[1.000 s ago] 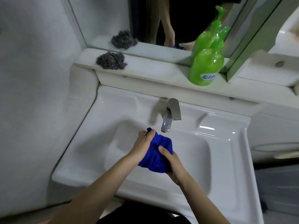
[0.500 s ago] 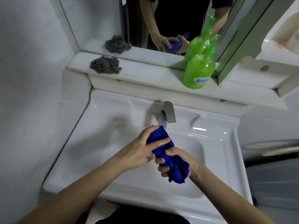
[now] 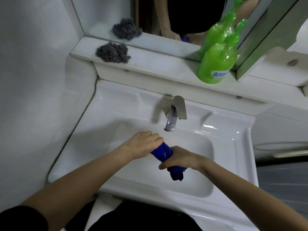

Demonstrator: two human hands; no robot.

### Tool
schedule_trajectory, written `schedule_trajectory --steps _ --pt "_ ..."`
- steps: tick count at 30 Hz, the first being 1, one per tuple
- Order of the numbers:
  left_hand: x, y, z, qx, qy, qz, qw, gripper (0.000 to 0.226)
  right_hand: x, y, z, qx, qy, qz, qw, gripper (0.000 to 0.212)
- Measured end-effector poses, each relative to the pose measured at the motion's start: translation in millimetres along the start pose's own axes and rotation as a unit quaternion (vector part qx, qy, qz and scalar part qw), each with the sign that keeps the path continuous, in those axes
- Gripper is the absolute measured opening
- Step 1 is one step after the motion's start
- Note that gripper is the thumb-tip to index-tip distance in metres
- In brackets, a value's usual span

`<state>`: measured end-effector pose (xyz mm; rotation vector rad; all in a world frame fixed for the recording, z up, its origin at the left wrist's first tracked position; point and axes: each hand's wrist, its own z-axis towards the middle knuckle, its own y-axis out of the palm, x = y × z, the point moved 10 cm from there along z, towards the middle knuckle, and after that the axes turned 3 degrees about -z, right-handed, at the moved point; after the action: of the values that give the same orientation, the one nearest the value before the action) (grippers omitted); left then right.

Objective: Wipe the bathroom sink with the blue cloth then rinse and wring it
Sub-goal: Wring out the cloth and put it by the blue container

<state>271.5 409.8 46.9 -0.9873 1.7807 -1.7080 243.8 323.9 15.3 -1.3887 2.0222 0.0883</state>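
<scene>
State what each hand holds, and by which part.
The left hand grips the twisted blue cloth at its upper end; the right hand grips lower down.

The cloth [image 3: 162, 151] is held between left hand [image 3: 141, 145] and right hand [image 3: 178, 158] over the sink [image 3: 116, 104], before the faucet [image 3: 176, 112]. Behind, on the shelf [image 3: 158, 64]: steel-wool pad [image 3: 113, 52] left, soap bottle [image 3: 216, 64] right.
</scene>
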Motion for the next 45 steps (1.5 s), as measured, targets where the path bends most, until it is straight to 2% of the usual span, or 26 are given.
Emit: schedule_trajectory --steps 3,6,10,12,14,18,20,22,26,27,28,29,30,31,32,33,34,35,37,40,42,45 --pt "-2.7 9.0 2.0 -0.09 -0.055 -0.02 0.994 0.035 -10.2 -11.4 8.6 0.077 -0.041 -0.158 0.984 0.036" --pt "-7.1 13.9 4.0 -0.14 -0.113 -0.05 0.982 0.03 -12.8 -20.2 13.6 0.12 -0.064 -0.204 0.97 0.034" --pt "-15.5 28.0 -3.8 -0.178 -0.19 -0.144 0.955 0.025 -15.6 -19.3 14.1 0.13 -0.08 -0.253 0.955 0.037" --pt "-12.8 34.5 -7.0 -0.181 -0.209 -0.179 0.944 0.018 -15.9 -18.8 16.0 0.148 -0.089 -0.322 0.931 0.036" --pt "-10.8 41.3 -10.6 -0.18 -0.247 -0.237 0.922 0.015 -19.4 -22.5 17.9 0.2 -0.116 -0.39 0.891 0.033" --pt "-9.4 57.6 -15.4 -0.178 -0.317 -0.431 0.826 0.033 -28.1 -29.5 16.1 0.295 -0.191 -0.421 0.836 0.028" --pt "-5.4 61.6 -19.4 -0.183 -0.343 -0.507 0.769 0.033 -29.5 -31.2 14.7 0.324 -0.219 -0.426 0.816 0.028" --pt "2.8 66.1 -26.3 -0.184 -0.375 -0.585 0.695 0.032 -32.5 -31.7 9.6 0.36 -0.244 -0.431 0.791 0.032" --pt "34.7 74.8 -37.9 -0.217 -0.373 -0.757 0.49 0.015 -39.4 -29.9 -2.2 0.423 -0.297 -0.433 0.739 0.03" --pt "38.9 75.4 -38.7 -0.227 -0.361 -0.771 0.474 0.015 -39.5 -27.8 -6.4 0.438 -0.314 -0.427 0.726 0.025" --pt "38.8 77.1 -39.4 -0.236 -0.356 -0.761 0.489 0.014 -38.1 -25.4 -8.8 0.447 -0.324 -0.419 0.721 0.021" --pt "32.5 79.9 -39.2 -0.24 -0.358 -0.716 0.549 0.014 -35.6 -22.8 -8.7 0.445 -0.327 -0.409 0.726 0.021" --pt "21.2 80.7 -37.4 -0.235 -0.358 -0.642 0.637 0.017 -31.8 -20.0 -6.3 0.434 -0.314 -0.397 0.745 0.026" --pt "9.2 77.2 -32.9 -0.22 -0.344 -0.547 0.731 0.021 -25.0 -17.5 0.3 0.416 -0.29 -0.375 0.776 0.033" --pt "1.3 70.2 -26.4 -0.191 -0.316 -0.461 0.807 0.025 -17.6 -15.7 7.1 0.379 -0.25 -0.344 0.822 0.036" --pt "-3.3 59.8 -20.9 -0.149 -0.283 -0.396 0.861 0.028 -8.8 -14.2 13.8 0.335 -0.208 -0.295 0.871 0.036" --pt "-6.3 49.5 -18.3 -0.104 -0.254 -0.359 0.892 0.033 2.9 -9.6 21.2 0.271 -0.16 -0.213 0.925 0.036" --pt "-9.7 43.1 -19.7 -0.067 -0.237 -0.341 0.907 0.043 12.5 -5.3 24.7 0.219 -0.12 -0.122 0.961 0.036" --pt "-18.4 31.3 -27.3 0.004 -0.22 -0.296 0.929 0.068 20.8 -3.5 23.6 0.16 -0.078 0.039 0.983 0.037" --pt "-15.4 9.4 -39.5 0.105 -0.154 -0.181 0.966 0.083 25.5 -2.6 14.6 0.077 -0.045 0.207 0.974 0.025" --pt "-2.3 1.7 -44.0 0.139 -0.094 -0.119 0.979 0.09 24.7 5.6 7.7 -0.002 -0.031 0.29 0.957 0.02" --pt "10.2 -9.0 -43.3 0.204 -0.061 -0.101 0.972 0.088 12.9 26.4 -5.7 -0.139 -0.015 0.314 0.939 0.023"
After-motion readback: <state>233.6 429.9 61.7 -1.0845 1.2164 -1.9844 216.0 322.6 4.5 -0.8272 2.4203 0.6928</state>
